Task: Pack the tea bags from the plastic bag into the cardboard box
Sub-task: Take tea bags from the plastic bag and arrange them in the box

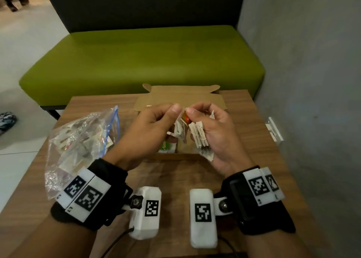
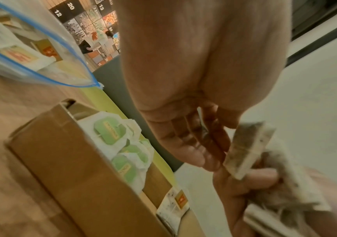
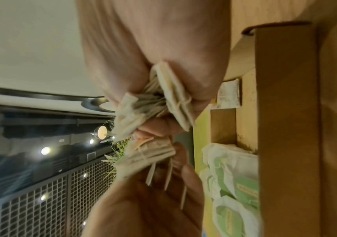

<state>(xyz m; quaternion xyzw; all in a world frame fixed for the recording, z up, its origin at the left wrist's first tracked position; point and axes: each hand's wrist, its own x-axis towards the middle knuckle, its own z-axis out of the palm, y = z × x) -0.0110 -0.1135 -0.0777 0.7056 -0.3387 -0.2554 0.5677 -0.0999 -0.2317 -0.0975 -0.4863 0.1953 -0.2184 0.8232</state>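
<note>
Both hands hover over the open cardboard box (image 1: 181, 101) on the wooden table. My right hand (image 1: 197, 114) grips a bunch of white tea bags (image 1: 199, 136), whose folded ends fan out of the fist (image 3: 143, 109). My left hand (image 1: 172, 111) pinches one tea bag (image 1: 179, 127) from that bunch between thumb and forefinger, beside a red-orange tag (image 1: 185, 118). Inside the box (image 2: 72, 160) lie green-tagged tea bags (image 2: 111, 133) and one with a red tag (image 2: 173, 206). To the left, the clear plastic bag (image 1: 82, 140) with a blue zip edge lies open, holding more tea bags.
The small wooden table (image 1: 175, 179) stands against a green bench seat (image 1: 146, 62). A grey wall (image 1: 312, 62) runs close along the right. The box lid (image 1: 183, 91) is folded back toward the bench. A cable (image 1: 117, 242) trails near the front edge.
</note>
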